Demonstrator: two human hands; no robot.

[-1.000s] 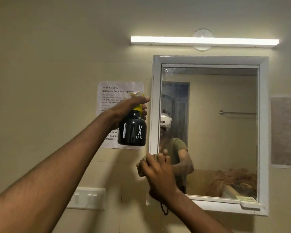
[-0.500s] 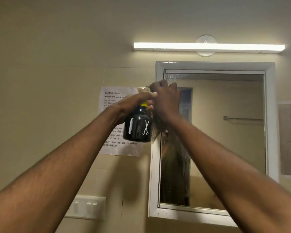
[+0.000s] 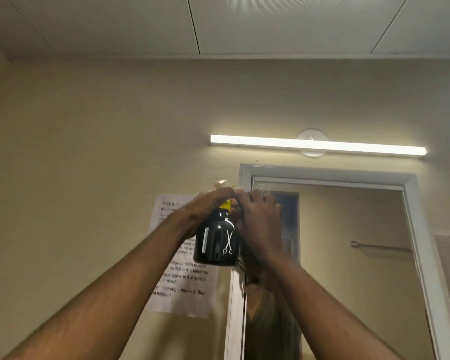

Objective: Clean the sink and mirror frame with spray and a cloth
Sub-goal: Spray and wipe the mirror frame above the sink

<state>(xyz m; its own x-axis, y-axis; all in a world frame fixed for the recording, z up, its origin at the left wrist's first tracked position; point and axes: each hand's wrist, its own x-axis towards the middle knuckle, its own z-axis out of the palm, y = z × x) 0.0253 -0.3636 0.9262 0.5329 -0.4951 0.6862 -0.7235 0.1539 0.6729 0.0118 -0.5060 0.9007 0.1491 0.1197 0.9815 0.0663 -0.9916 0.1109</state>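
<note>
My left hand (image 3: pixel 205 203) grips the neck of a black spray bottle (image 3: pixel 216 242) with a yellow collar and a white scissors mark. It holds the bottle upright just left of the white mirror frame (image 3: pixel 322 175). My right hand (image 3: pixel 257 219) presses flat against the upper left part of the frame and the mirror glass (image 3: pixel 348 255), touching the bottle's top. The cloth is hidden under that palm. The sink is out of view.
A lit tube light (image 3: pixel 317 146) is mounted on the wall above the mirror. A printed paper notice (image 3: pixel 185 289) is stuck to the beige wall behind the bottle. The mirror reflects a towel rail (image 3: pixel 379 246).
My right hand rose from the lower left of the mirror frame to its upper left, beside the bottle. My view tilted upward, so the ceiling now shows and the frame's bottom edge is gone.
</note>
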